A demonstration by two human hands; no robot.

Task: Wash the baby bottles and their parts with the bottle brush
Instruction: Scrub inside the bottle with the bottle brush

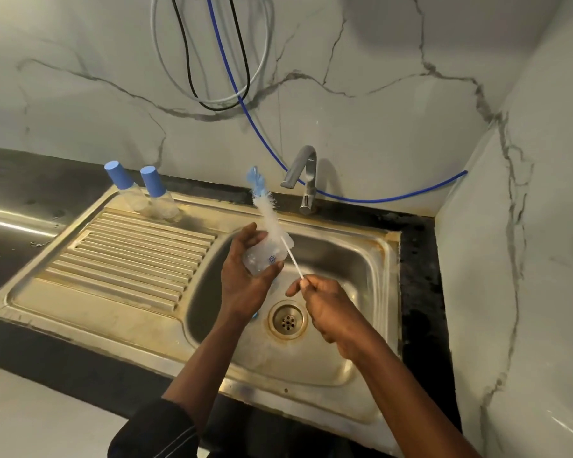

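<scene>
Over the steel sink basin (341, 256), my left hand (242, 276) grips a clear baby bottle (265, 257), held tilted. My right hand (325, 305) pinches the thin white handle of the bottle brush (268, 211). The brush has white bristles and a blue tip, and it rises up and to the left past the bottle's upper end. I cannot tell whether the brush passes inside the bottle or behind it. Two more clear bottles with blue caps (119, 175) (153, 181) stand at the back of the ribbed drainboard (129, 256).
A grey tap (303, 175) stands behind the basin with no water running. The drain (287, 320) lies below my hands, with a small blue item (254, 315) beside my left wrist. A blue hose (377, 196) and looped cables (212, 77) hang on the marble wall. A wall closes the right side.
</scene>
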